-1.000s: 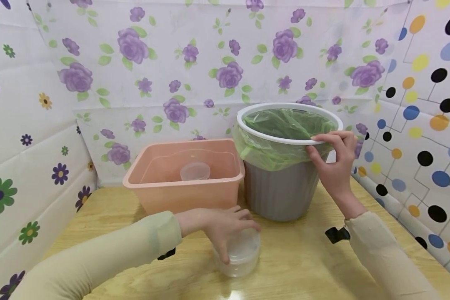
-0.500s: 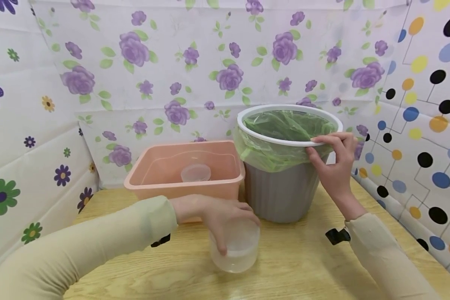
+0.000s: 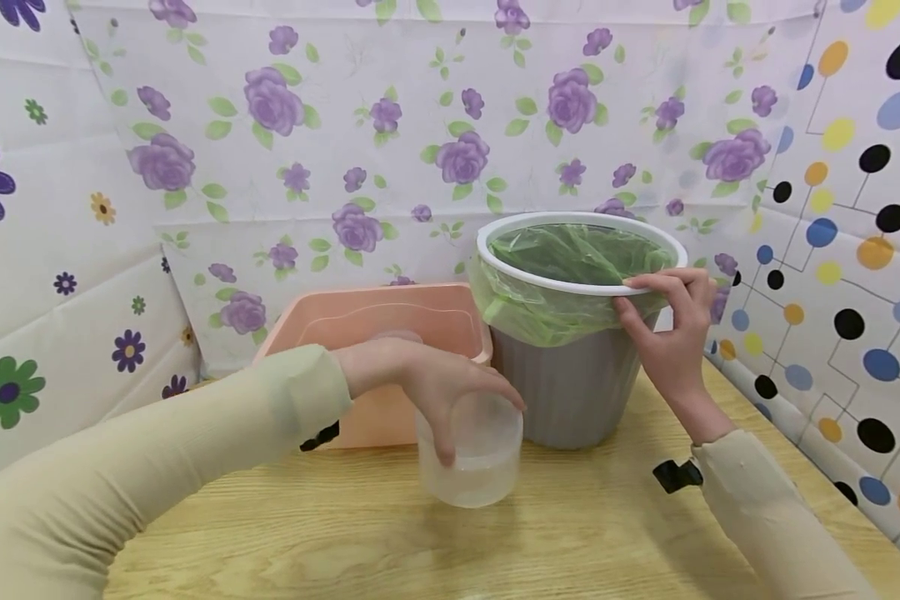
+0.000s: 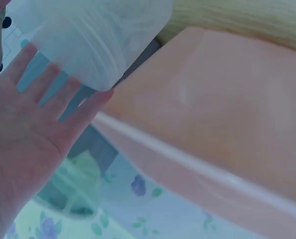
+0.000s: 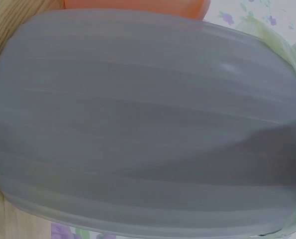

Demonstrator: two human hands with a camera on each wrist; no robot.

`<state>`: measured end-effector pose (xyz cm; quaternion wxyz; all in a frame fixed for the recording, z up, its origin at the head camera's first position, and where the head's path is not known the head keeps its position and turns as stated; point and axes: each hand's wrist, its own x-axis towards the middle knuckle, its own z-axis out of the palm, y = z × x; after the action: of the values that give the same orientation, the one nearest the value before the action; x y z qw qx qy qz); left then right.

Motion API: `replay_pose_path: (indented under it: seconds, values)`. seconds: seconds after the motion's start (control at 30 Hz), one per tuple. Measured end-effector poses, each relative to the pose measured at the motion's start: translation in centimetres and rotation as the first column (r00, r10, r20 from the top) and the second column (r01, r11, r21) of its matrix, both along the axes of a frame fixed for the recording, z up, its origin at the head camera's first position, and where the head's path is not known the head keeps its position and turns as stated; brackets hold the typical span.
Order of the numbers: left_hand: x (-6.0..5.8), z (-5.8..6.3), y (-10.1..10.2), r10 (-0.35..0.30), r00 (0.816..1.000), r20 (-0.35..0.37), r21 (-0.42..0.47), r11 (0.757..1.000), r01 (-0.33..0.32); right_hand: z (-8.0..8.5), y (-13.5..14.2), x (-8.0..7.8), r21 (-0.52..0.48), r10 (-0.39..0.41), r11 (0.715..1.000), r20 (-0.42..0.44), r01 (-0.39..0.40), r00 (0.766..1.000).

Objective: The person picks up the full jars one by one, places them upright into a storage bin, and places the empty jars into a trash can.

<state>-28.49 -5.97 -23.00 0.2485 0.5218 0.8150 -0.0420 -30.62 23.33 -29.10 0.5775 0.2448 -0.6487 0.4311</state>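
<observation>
From above, my left hand (image 3: 453,379) grips a round clear plastic container (image 3: 472,479), raised in front of the pink basin (image 3: 375,421). In the left wrist view the fingers of that hand (image 4: 33,119) lie along the container (image 4: 113,40), close to the basin's wall (image 4: 212,94). My right hand (image 3: 675,321) pinches the white rim (image 3: 540,279) of a grey trash can (image 3: 570,392), thumb outside and fingers over the edge. A green plastic bag (image 3: 532,317) lines the can and folds over its outside. The can's ribbed side (image 5: 138,124) fills the right wrist view.
The basin stands left of the trash can on a wood-grain table (image 3: 330,533). A clear round piece (image 3: 399,335) inside the basin is mostly hidden behind my left hand. A floral sheet (image 3: 390,125) hangs behind, with patterned sheets at both sides.
My left hand has lifted the container off the table and moved it up and toward the basin. My right hand stays at the can's rim.
</observation>
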Motion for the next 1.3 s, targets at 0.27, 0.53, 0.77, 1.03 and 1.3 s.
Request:
replay_pose_path:
  seconds: [0.27,0.53,0.77,1.03,1.3]
  values:
    - [0.5,3.7,0.8,0.029,1.000,-0.007,-0.088,0.996,-0.029,0.1,0.1,0.0,-0.003,0.006,1.000,-0.007,-0.006,1.000]
    - [0.7,7.2,1.5,0.033,0.999,-0.039,-0.117,0.992,-0.037,0.3,0.1,0.3,-0.006,0.001,1.000,0.005,-0.001,1.000]
    - [0.2,10.6,1.4,0.112,0.994,0.014,-0.130,0.985,-0.110,-0.1,0.5,-0.1,-0.003,-0.001,1.000,0.006,0.001,1.000]
    - [0.0,14.4,0.9,0.174,0.984,-0.032,-0.105,0.979,-0.177,-0.1,0.5,-0.1,0.000,-0.003,1.000,0.009,0.003,1.000]
    - [-0.5,18.4,-0.1,0.265,0.960,-0.084,-0.065,0.960,-0.271,0.3,0.0,0.4,0.007,0.011,1.000,-0.012,-0.011,1.000]
